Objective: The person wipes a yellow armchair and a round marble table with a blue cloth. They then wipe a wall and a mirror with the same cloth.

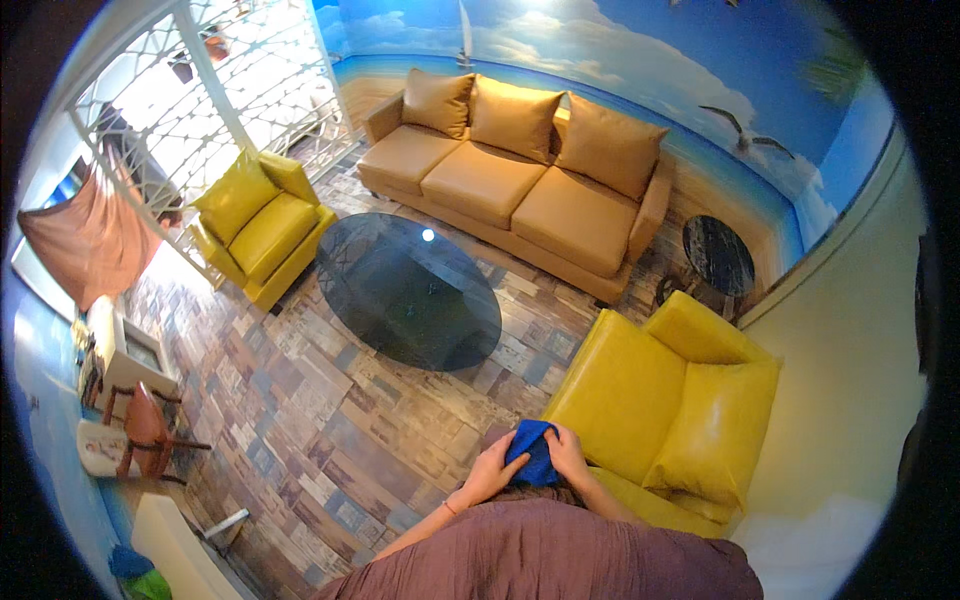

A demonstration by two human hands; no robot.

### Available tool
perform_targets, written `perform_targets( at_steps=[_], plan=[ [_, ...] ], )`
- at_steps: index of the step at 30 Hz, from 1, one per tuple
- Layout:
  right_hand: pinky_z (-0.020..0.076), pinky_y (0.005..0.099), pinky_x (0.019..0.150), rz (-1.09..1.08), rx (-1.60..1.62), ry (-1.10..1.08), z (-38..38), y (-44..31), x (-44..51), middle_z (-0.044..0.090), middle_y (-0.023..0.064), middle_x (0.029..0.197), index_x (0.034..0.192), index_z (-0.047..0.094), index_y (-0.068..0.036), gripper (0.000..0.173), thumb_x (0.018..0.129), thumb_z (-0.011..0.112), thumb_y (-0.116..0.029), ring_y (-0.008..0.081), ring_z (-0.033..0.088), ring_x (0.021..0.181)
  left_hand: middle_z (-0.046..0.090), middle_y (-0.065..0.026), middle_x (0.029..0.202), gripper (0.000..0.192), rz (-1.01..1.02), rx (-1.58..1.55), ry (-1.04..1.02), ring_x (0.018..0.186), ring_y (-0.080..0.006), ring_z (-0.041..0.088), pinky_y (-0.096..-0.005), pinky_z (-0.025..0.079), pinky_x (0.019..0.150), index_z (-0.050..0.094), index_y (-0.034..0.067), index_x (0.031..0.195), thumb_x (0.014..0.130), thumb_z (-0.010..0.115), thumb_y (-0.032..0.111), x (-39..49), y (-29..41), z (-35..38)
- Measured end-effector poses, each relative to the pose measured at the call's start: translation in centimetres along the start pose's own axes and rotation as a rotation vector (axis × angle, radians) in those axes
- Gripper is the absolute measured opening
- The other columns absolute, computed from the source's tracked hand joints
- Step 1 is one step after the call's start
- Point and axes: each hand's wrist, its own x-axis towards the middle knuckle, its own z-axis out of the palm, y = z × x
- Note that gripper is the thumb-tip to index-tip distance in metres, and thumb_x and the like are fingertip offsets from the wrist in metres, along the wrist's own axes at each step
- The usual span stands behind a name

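Both hands hold a blue cloth (534,454) close in front of my body. My left hand (491,466) grips its left side, with the thumb lying over the cloth. On the cloth's right side is my right hand (568,452), with its fingertips pressed on the upper edge. The cloth looks folded or bunched. Just right of my hands stands a yellow armchair (622,390) with a yellow cushion (716,427) on it.
Ahead is an oval dark glass table (409,300) on a plank-patterned floor (300,420). Beyond it are a tan three-seat sofa (480,180) and another yellow armchair (262,232). A round black side table (718,255) stands right; a wooden chair (146,431) stands left.
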Motion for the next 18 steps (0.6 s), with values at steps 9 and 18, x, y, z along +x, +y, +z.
perform_targets(
  at_steps=[9,18],
  plan=[
    [0.0511,0.0437,0.076,-0.290,-0.130,0.155,-0.2,-3.8,6.7,0.067,0.0174,0.094,0.098,0.069,-0.002,0.018,0.089,0.069,-0.017,0.0379,0.065,0.088,0.067,-0.0171,0.095,0.029,-0.012,-0.009,0.181,0.086,-0.0319,0.065,-0.0371,0.051,0.079,0.067,0.003,0.124,0.102,0.058,0.019,5.2,-3.0,-4.5],
    [0.0501,0.0413,0.069,-0.198,0.032,0.172,-4.6,-1.7,17.2,0.067,0.0166,0.084,0.094,0.069,-0.003,0.017,0.088,0.073,-0.018,0.0363,0.066,0.079,0.046,-0.0155,0.064,0.032,-0.127,0.033,0.124,0.063,-0.0130,0.041,-0.0350,0.039,0.056,0.059,-0.004,0.086,0.101,0.060,0.024,20.1,-4.4,-4.5]
  ],
)
